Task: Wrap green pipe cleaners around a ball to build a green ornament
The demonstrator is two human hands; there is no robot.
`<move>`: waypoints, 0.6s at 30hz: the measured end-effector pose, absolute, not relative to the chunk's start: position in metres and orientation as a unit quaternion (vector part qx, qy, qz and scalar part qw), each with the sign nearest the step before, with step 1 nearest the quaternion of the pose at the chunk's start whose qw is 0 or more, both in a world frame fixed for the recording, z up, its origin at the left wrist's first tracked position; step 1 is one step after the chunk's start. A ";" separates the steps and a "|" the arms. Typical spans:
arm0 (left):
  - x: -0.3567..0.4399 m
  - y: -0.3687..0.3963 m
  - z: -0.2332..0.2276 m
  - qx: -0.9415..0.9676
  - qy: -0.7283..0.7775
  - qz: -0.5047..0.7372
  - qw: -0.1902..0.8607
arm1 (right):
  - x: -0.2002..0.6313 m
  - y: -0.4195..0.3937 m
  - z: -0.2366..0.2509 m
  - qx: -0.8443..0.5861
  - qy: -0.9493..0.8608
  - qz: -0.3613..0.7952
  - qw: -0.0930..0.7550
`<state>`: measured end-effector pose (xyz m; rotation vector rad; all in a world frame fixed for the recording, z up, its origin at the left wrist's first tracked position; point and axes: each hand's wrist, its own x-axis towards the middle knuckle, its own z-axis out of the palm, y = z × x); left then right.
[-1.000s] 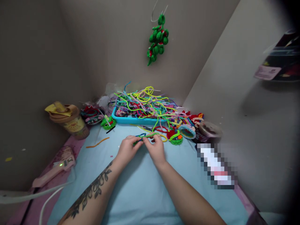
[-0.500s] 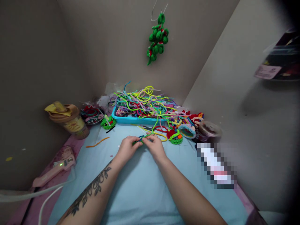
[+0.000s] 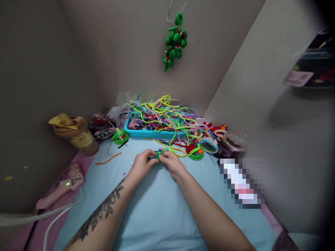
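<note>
My left hand (image 3: 143, 164) is closed in a pinch on the left part of a small twisted piece of green and blue pipe cleaner (image 3: 158, 153). Its right part is gripped between the thumb and fingers of my right hand (image 3: 173, 163). The piece lies across the gap between both hands, and the fingers hide much of it. Just beyond my right hand are a yellow pipe cleaner loop (image 3: 180, 154) and red-handled scissors (image 3: 180, 142). A green, red and orange fuzzy figure (image 3: 195, 152) lies to their right.
Behind my hands, a blue tray (image 3: 154, 134) overflows with colourful pipe cleaners. A green fuzzy figure (image 3: 120, 137) and a lidded cup (image 3: 78, 136) stand left, near a pink power strip (image 3: 62, 190). Right are a light-blue ring (image 3: 208, 145), a jar (image 3: 232, 145) and a pixelated object (image 3: 242, 184).
My right hand has turned slightly, and more of the green and blue piece shows between my fingers. Both hands stay in nearly the same place.
</note>
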<state>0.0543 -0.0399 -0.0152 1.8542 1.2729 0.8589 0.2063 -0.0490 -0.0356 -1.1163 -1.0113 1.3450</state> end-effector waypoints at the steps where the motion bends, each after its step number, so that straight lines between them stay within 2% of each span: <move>1: 0.055 -0.040 -0.014 0.719 0.493 0.333 0.360 | 0.207 -0.049 -0.036 -0.462 -0.417 0.574 0.531; 6: 0.055 -0.041 -0.009 0.750 0.489 0.304 0.325 | 0.207 -0.049 -0.031 -0.468 -0.421 0.559 0.540; 14: 0.054 -0.042 -0.008 0.786 0.501 0.277 0.234 | 0.202 -0.054 -0.029 -0.558 -0.472 0.341 0.591; 18: 0.054 -0.043 -0.009 0.795 0.493 0.273 0.223 | 0.199 -0.053 -0.034 -0.558 -0.451 0.369 0.591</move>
